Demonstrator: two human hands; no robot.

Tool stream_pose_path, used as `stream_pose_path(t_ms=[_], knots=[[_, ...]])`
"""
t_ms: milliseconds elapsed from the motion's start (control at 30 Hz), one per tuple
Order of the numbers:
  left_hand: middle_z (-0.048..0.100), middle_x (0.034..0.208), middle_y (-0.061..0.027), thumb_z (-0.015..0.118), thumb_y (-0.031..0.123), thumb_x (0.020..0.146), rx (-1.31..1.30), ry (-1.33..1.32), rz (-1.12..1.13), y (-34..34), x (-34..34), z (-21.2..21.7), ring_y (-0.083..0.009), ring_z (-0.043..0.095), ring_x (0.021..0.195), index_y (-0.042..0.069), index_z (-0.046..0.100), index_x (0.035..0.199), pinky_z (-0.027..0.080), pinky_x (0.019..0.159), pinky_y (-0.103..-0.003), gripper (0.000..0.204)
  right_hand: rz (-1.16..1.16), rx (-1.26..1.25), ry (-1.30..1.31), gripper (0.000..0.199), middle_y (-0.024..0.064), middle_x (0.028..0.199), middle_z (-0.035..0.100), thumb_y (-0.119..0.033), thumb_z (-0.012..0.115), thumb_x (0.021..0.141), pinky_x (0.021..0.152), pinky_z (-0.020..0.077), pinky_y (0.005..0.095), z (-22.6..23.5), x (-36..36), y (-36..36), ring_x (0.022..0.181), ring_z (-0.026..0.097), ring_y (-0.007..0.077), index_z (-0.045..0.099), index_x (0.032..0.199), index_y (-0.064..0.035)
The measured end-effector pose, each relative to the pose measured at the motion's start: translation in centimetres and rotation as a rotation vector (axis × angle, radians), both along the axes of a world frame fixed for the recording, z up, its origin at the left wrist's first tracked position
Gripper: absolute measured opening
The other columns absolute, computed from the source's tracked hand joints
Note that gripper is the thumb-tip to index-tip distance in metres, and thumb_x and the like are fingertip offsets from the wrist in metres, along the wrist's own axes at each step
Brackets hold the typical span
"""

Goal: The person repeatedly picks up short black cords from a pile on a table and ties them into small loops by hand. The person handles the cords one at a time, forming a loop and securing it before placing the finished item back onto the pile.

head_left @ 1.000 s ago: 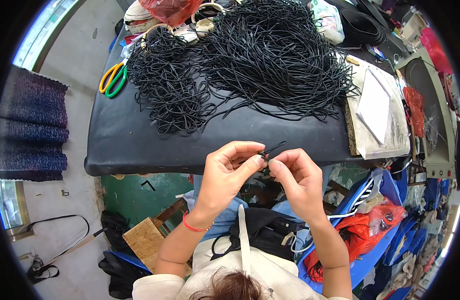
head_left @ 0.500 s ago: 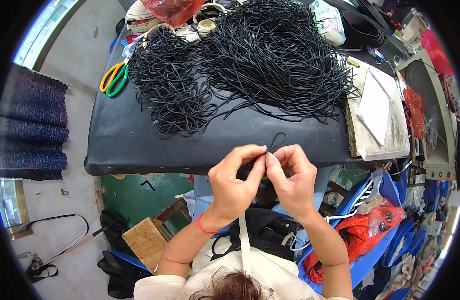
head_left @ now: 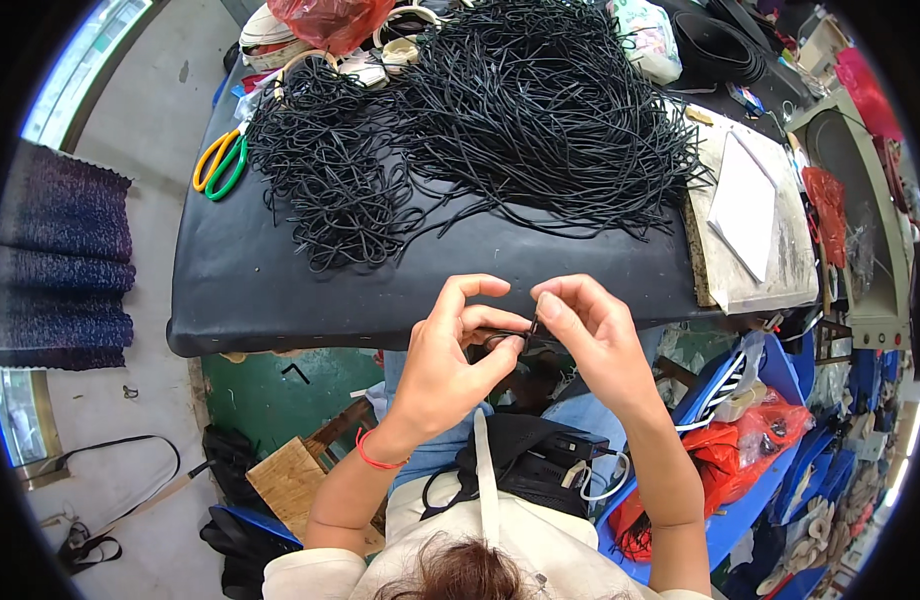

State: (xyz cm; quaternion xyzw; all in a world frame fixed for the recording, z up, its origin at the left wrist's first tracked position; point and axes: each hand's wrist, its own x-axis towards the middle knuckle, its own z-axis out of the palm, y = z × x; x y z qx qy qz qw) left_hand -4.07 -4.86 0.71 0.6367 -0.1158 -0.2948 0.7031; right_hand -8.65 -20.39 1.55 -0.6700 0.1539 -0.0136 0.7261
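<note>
So — the short cord (head_left: pixel 534 326) is btwn the two hands, just over the table's near edge: its lower part is at the L hand's (head_left: pixel 435 365) thumb & middle fingertip, which pinch it, w/ the L index lifted clear and curved out over the top. From those L tips the visible stretch runs nearly upright, away toward the table (head_left: pixel 280 300), and its top meets the R hand (head_left: pixel 608 345), whose thumb & index look pressed together on it, far as I can tell. A dark curl of it lies back over the L fingers too. Neither hand is really nearer; both are right at it, L below, R just above & to the right. Beyond them, well apart, sit the small pile (head_left: pixel 325 170) and big pile (head_left: pixel 550 120) of black cords, scissors (head_left: pixel 238 140) by the small one's left. As for containers: blue bin (head_left: pixel 750 490) beside the R forearm holds a red bag (head_left: pixel 715 480) w/ dark strands (head_left: pixel 635 545) near its lower end, plus a striped piece (head_left: pixel 732 385). Far side of table — another red bag & a patterned white bag (head_left: pixel 645 42), contents can't be made out.
</note>
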Motion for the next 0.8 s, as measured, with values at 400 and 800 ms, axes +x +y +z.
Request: stream_pose_path(t_ms=[400,800], knots=[[0.062,0.094,-0.0104,0.062,-0.001,0.076,-0.056,0.101,0.002,-0.1,-0.3,-0.1,-0.0088,0.058,0.084,0.000,0.042,0.114,0.047,0.075,-0.023,0.043,-0.116,0.071,0.010,0.018,-0.0029,0.069,0.054,-0.018,0.059,0.088,0.054,0.0369,0.0179,-1.0,0.0,0.3,0.063,0.046,0.0009,0.057,0.083,-0.0009],[0.061,0.076,-0.0007,0.061,0.018,0.086,-0.064,0.209,-0.161,0.4,-0.1,-1.0,-0.0047,0.055,0.065,0.001,0.060,0.092,0.044,0.058,-0.018,0.018,-0.012,0.104,0.008,0.019,-0.0032,0.071,0.054,-0.019,0.056,0.090,0.057,0.0386,0.0179,-0.6,-0.9,0.6,0.064,0.046,0.0013,0.056,0.082,-0.0017]])
